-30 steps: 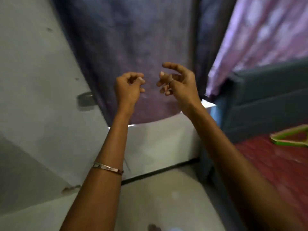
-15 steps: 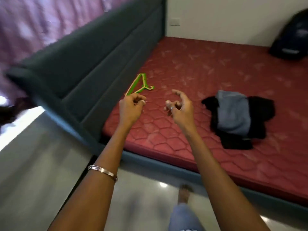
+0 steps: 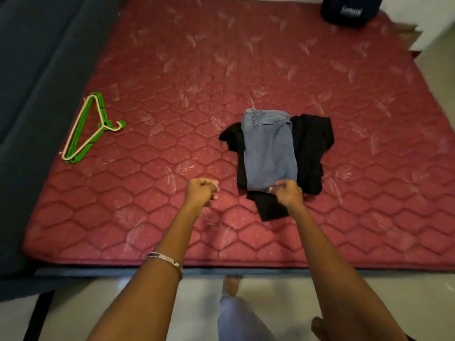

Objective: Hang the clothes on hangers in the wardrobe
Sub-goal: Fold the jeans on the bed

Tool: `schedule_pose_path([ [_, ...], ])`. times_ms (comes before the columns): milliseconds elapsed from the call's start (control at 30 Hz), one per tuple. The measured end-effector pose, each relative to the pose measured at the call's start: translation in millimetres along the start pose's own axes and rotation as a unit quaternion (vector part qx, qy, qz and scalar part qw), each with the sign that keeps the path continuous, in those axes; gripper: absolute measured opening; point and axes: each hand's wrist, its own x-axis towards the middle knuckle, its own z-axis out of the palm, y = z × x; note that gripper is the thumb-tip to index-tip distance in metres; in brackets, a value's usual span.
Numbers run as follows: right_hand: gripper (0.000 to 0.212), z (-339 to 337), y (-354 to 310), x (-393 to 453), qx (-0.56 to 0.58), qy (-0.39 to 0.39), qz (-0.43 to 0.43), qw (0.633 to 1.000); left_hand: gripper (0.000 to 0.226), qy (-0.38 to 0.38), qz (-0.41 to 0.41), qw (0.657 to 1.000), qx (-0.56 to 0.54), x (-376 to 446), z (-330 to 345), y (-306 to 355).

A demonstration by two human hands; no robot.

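Right hand [image 3: 286, 193] has its grip pinching the near edge of the folded jeans [image 3: 269, 148], which lie on black clothes [image 3: 311, 146] on the red mattress [image 3: 172, 70]. Left hand [image 3: 200, 191] is curled, holding nothing. Hangers [image 3: 85, 129] lie well apart to the left.

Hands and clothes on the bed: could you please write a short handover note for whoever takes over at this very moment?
Left hand: curled, holding nothing, above the mattress.
Right hand: at the near edge of the jeans; whether it pinches them cannot be told.
Jeans lie folded on a black garment, mid-mattress.
Hangers: green and cream, stacked near the mattress's left edge, untouched.
Done: nothing on a hanger here.
Left: put each garment on a hanger and hang it in the wardrobe, which is out of view.
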Motion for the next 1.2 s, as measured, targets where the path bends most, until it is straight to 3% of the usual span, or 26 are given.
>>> schedule_pose_path([
  [133, 0.060, -14, 12, 72, 0.034, 0.066, 0.063, 0.995, 0.021, 0.016, -0.079, 0.997, -0.009, 40, 18, -14],
  [333, 0.098, 14, 18, 153, -0.013, 0.042, 0.092, 0.995, 0.019, 0.029, -0.117, 0.993, -0.005, 79, 15, -47],
  [467, 0.081, 23, 30, 180, -0.036, 0.049, 0.151, 0.987, 0.018, 0.032, -0.135, 0.990, 0.004, 89, 6, -59],
  [567, 0.047, 9, 25, 189, -0.019, 0.039, 0.129, 0.991, 0.018, 0.029, -0.124, 0.992, 0.000, 97, 4, -52],
  [667, 0.037, 15, -5, 161, 0.062, 0.024, 0.043, 0.997, 0.017, 0.022, -0.109, 0.994, -0.006, 103, 1, -38],
  [733, 0.034, 22, -29, 121, 0.073, 0.078, -0.096, 0.990, 0.016, 0.012, -0.089, 0.996, -0.028, 104, 2, -29],
  [800, 0.023, 31, -37, 79, 0.017, 0.142, -0.282, 0.949, 0.015, 0.001, -0.051, 0.998, -0.046, 112, 4, -12],
  [867, 0.021, 47, -27, 38, -0.037, 0.117, -0.375, 0.919, 0.013, -0.009, -0.018, 0.998, -0.067, 122, 4, 10],
  [933, 0.030, 68, 10, 21, -0.119, -0.048, -0.320, 0.939, 0.012, -0.025, -0.017, 0.997, -0.072, 134, 3, 29],
  [967, 0.032, 71, 25, 19, -0.187, -0.174, -0.240, 0.937, 0.011, -0.037, -0.027, 0.997, -0.058, 141, 0, 37],
  [1033, 0.029, 71, 44, 23, -0.286, -0.380, -0.075, 0.876, 0.011, -0.063, -0.053, 0.997, -0.004, 153, -4, 46],
  [1067, 0.027, 74, 45, 25, -0.278, -0.397, -0.035, 0.874, 0.012, -0.078, -0.066, 0.994, 0.028, 160, -8, 47],
  [1133, 0.034, 76, 29, 33, -0.147, -0.251, 0.042, 0.956, 0.016, -0.089, -0.085, 0.990, 0.066, 167, -14, 45],
  [1200, 0.055, 85, 3, 48, -0.017, -0.045, 0.090, 0.995, 0.018, -0.088, -0.105, 0.988, 0.071, 171, -20, 40],
])
